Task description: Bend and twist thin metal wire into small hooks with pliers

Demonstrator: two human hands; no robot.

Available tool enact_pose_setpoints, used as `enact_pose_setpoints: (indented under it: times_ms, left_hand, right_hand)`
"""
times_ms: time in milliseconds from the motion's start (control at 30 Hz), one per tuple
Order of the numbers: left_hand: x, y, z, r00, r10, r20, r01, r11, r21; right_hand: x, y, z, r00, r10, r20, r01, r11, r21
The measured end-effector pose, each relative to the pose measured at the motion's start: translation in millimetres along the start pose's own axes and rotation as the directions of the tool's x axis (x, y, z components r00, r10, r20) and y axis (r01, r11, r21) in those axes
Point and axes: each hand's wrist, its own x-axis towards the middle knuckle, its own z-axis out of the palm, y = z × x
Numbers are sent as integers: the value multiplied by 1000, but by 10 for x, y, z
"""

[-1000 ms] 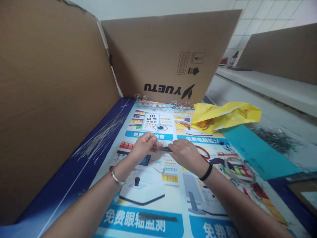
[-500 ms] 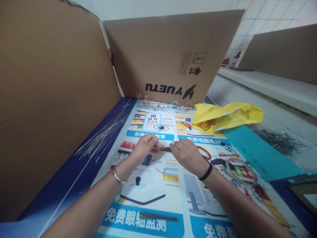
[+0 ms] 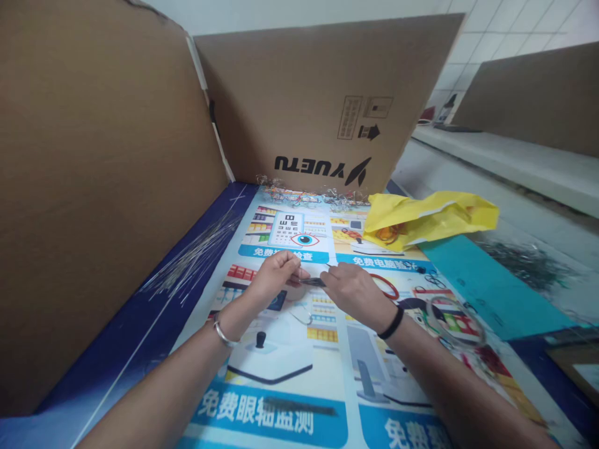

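Over the middle of the printed sheet, my right hand (image 3: pixel 353 292) is wrapped round dark-jawed pliers (image 3: pixel 312 282). A red curved piece (image 3: pixel 386 285), apparently their handle, shows behind the hand. The jaws point left and meet the fingertips of my left hand (image 3: pixel 278 274). That hand is closed in a pinch on a thin wire, mostly hidden by the fingers. Below the jaws a thin curved piece of wire (image 3: pixel 303 317) shows above the sheet; where it joins the held wire I cannot tell.
Straight wires (image 3: pixel 191 255) lie in a bundle at left. Tangled wire scraps (image 3: pixel 299 196) line the base of the cardboard panel (image 3: pixel 322 87). At right are a yellow bag (image 3: pixel 435 215), a dark wire heap (image 3: pixel 526 265) and a wire coil (image 3: pixel 456 324). Another cardboard panel (image 3: pixel 107 187) stands left.
My right hand has turned slightly with the pliers, and its wrist has shifted a little to the right. The left hand keeps almost the same place and pinch.
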Motion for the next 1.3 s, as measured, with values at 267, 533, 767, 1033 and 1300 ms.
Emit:
enact_pose_setpoints:
  times_ms: [267,533,767,1033,1300]
  left_hand:
    - [-3,11,-1,999,29,22,-30,999,23]
    - [-23,33,-10,994,64,83,-65,998,7]
    - [35,-8,-29,996,-56,-73,48,993,-112]
    - [-38,-52,130,978,-174,-118,115,912,-394]
    - [-72,-38,189,964,-217,-154,148,918,-369]
  right_hand:
    - [6,-6,-49,997,53,60,-57,996,67]
    - [37,19,-114,978,111,175,-129,987,94]
    - [7,-8,40,982,130,-136,-124,991,45]
    - [12,-149,-26,977,-12,-211,-24,985,-168]
    - [15,-167,-11,975,-60,-216,15,979,-204]
